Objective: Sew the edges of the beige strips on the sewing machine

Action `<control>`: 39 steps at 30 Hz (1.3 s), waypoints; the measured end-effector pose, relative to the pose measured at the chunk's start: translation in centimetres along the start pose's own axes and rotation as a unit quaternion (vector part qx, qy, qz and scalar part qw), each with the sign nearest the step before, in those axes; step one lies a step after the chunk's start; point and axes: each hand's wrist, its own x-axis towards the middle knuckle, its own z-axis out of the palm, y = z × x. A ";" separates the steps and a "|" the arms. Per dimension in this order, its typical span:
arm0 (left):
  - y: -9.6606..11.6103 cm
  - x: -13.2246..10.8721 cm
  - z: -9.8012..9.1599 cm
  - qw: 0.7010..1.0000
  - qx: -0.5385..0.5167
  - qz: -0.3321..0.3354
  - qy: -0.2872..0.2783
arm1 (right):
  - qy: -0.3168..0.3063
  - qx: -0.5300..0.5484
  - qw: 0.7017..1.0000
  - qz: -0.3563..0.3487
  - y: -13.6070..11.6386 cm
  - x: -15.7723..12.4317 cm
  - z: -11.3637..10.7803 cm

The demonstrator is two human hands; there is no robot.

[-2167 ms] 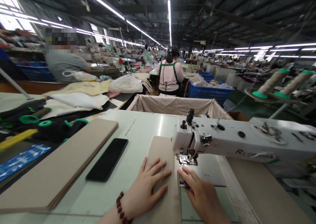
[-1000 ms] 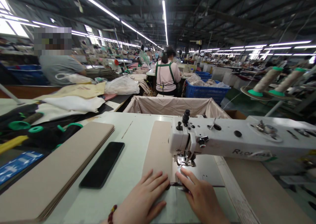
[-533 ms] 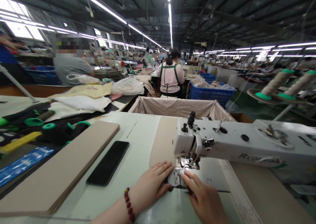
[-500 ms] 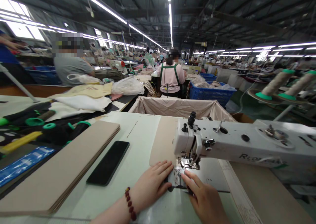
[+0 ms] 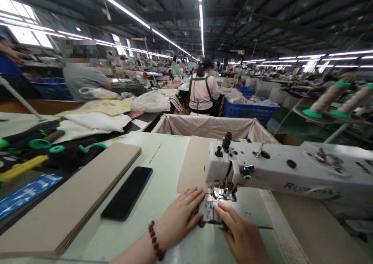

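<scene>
**One beige piece (image 5: pixel 190 165) lies by my sewing machine (image 5: pixel 276 167)**

I count the clock from my left hand (image 5: pixel 183 215), with twelve straight ahead. That hand lies low and flat, with its fingers straight and close together. The tips touch the near edge of the beige piece. A dark red bead bracelet (image 5: pixel 155 242) goes around that wrist. My right hand (image 5: pixel 243 231) is between three and four o'clock. Its fingers are bent, and the tips are down by the shiny metal plate (image 5: pixel 208 211). I cannot tell if it holds something, because the hand hides its own palm.

The little metal foot (image 5: pixel 223 194) of the machine is at two o'clock, just past my right fingertips. A black phone (image 5: pixel 128 194) lies at ten o'clock on the pale green table (image 5: pixel 163 155). At nine o'clock, past the phone, is a stack of long beige boards (image 5: pixel 72 202). The beige piece is at twelve o'clock, lying flat. Its right side goes behind the machine's head.

Farther off, at twelve o'clock, is a bin (image 5: pixel 204 125) with shiny beige cloth inside. Two thread cones (image 5: pixel 326 97) stand at two o'clock. Past the bin sits a person in pink (image 5: pixel 201 91), and a blue basket (image 5: pixel 250 110) is at one o'clock.
</scene>
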 end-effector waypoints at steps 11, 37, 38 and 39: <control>0.4 0.4 -0.4 1.000 -0.016 -0.017 0.003 | 0.011 0.008 1.000 -0.007 0.0 0.0 0.1; 0.4 0.2 -0.1 0.999 0.019 -0.005 0.042 | 0.030 0.041 0.998 0.023 -0.5 -0.1 -0.4; 0.4 0.2 -0.1 0.999 0.022 -0.007 0.046 | 0.030 0.041 0.998 0.022 -0.5 -0.1 -0.4; 0.4 0.3 -0.2 0.998 0.026 -0.012 0.052 | 0.031 0.041 0.998 0.022 -0.5 -0.1 -0.5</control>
